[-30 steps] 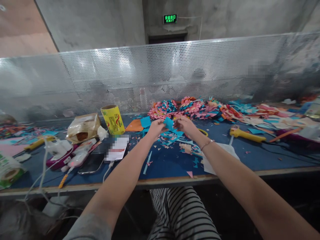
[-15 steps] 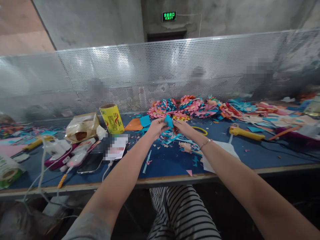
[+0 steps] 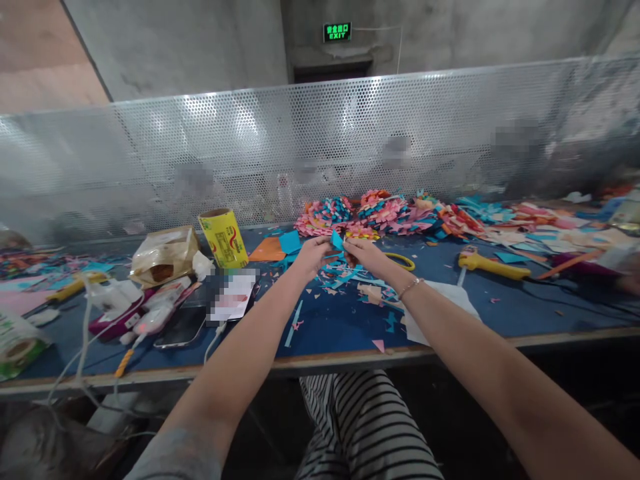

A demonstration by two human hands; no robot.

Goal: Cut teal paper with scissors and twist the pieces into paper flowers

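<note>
Between my hands, above the middle of the table, is a small piece of blue paper [image 3: 337, 241]. My left hand [image 3: 317, 255] grips its left side with the fingers closed. From the right, my right hand [image 3: 361, 254] pinches the same piece. Blue and pink paper scraps [image 3: 340, 277] lie on the table under both hands. Just behind them sits a heap of pink, blue and orange cut paper [image 3: 380, 210]. Sheets of blue paper [image 3: 290, 242] and orange paper [image 3: 268, 249] rest left of my left hand. My fingertips are partly hidden.
A yellow glue gun [image 3: 493, 265] lies to the right, near a white sheet [image 3: 445, 310]. On the left stand a yellow roll [image 3: 223, 239], a brown paper bag [image 3: 167, 253] and phones [image 3: 181, 327] with cables. A perforated metal screen [image 3: 340, 133] runs along the back.
The blue paper between my hands looks smaller and more upright, with my fingers slightly shifted on it. At the far right edge, a blurred hand has come into view.
</note>
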